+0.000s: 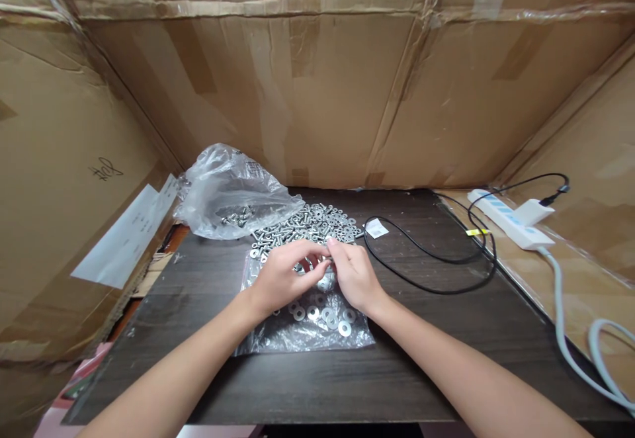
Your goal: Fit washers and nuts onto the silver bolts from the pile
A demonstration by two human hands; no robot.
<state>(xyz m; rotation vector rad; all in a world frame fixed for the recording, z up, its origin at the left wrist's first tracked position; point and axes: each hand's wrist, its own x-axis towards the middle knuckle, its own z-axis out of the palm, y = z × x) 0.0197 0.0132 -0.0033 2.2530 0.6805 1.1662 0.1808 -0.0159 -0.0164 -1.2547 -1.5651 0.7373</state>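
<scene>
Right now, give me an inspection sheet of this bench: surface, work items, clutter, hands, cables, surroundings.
Surface: dark wood-grain table, specks and scuffs across it.
Work items: pile of bolts and washers toward the back; flat clear bag under the hands with loose washers on it.
Clutter: crumpled plastic bag at back left with some hardware inside; small white tag.
Hands: left hand and right hand meet fingertip to fingertip over the flat bag, pinching a small metal part; what it is, too small to tell.
Cables: black cable looped on the table; white power strip with plugged adapter at right; grey cord.
Surroundings: cardboard walls on three sides; white paper label at left.
</scene>
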